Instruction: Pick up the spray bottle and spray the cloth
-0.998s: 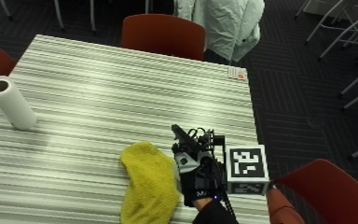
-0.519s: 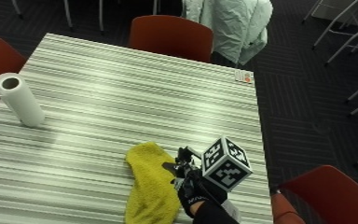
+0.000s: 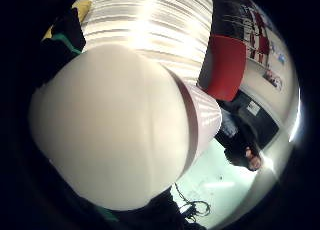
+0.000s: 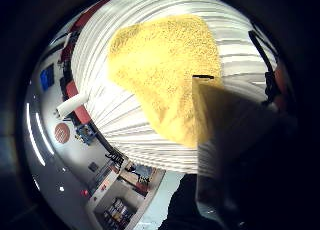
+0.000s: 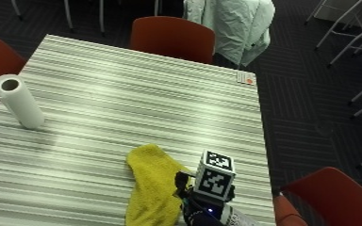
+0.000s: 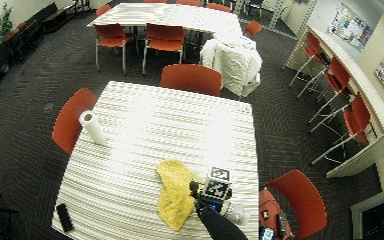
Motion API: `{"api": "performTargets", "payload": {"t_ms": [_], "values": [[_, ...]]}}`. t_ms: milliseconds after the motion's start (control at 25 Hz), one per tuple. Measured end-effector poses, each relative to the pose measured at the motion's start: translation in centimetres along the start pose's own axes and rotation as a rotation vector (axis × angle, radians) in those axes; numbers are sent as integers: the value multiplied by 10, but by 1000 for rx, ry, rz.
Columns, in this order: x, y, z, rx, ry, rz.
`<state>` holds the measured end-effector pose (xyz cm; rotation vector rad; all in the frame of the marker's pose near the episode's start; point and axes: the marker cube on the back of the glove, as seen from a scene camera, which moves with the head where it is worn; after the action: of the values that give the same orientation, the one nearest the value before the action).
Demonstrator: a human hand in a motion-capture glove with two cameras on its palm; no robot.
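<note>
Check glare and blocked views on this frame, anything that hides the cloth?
Little-finger palm view: a pale rounded object, probably the spray bottle, fills most of it, with table glare behind. Thumb palm view: yellow cloth evenly lit, part of it covered at one side. Outside view: bright sheen mid-table, cloth clear beside the gloved right hand.

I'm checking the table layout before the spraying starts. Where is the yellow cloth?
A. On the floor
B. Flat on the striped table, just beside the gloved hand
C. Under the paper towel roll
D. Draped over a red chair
B: the yellow cloth lies flat on the striped table right beside the gloved right hand, far from the paper towel roll.
</note>
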<state>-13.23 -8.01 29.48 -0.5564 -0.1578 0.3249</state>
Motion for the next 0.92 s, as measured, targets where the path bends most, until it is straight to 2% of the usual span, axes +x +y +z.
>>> {"api": "performTargets", "payload": {"t_ms": [280,439,639,918], "values": [[-2,0,-7,10,-45,-20],[4,5,-24,56,-172,-70],[15,18,-59,137,-456,-164],[33,57,-106,293,-1064,-301]]}}
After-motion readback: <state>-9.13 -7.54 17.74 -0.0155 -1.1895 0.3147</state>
